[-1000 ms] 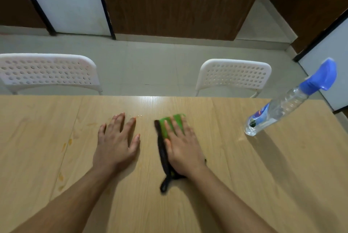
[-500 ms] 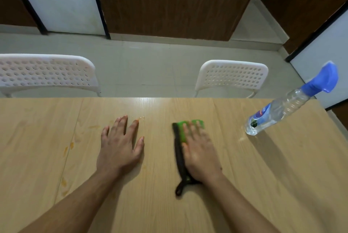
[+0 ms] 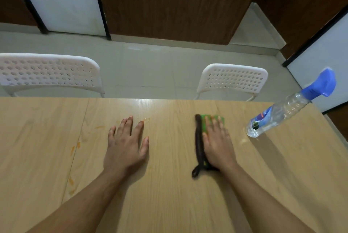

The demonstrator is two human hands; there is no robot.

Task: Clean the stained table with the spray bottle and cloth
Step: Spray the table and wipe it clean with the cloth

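Fingers (image 3: 212,125) of the right hand (image 3: 216,144), flat on the green cloth (image 3: 204,119), have swept it rightward toward the spray bottle (image 3: 276,114); orange stains (image 3: 72,150) at the desk (image 3: 178,195)'s left remain

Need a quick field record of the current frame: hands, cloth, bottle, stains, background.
left hand: flat on the table, fingers straight and spread, holding nothing
right hand: palm down, pressing the cloth onto the table
cloth: green with a dark edge and loop, mostly under the right hand
spray bottle: clear, blue trigger head, standing on the table to the right of the cloth, untouched
stains: orange marks left of the left hand, not under the cloth
chairs: two white perforated backs beyond the far edge
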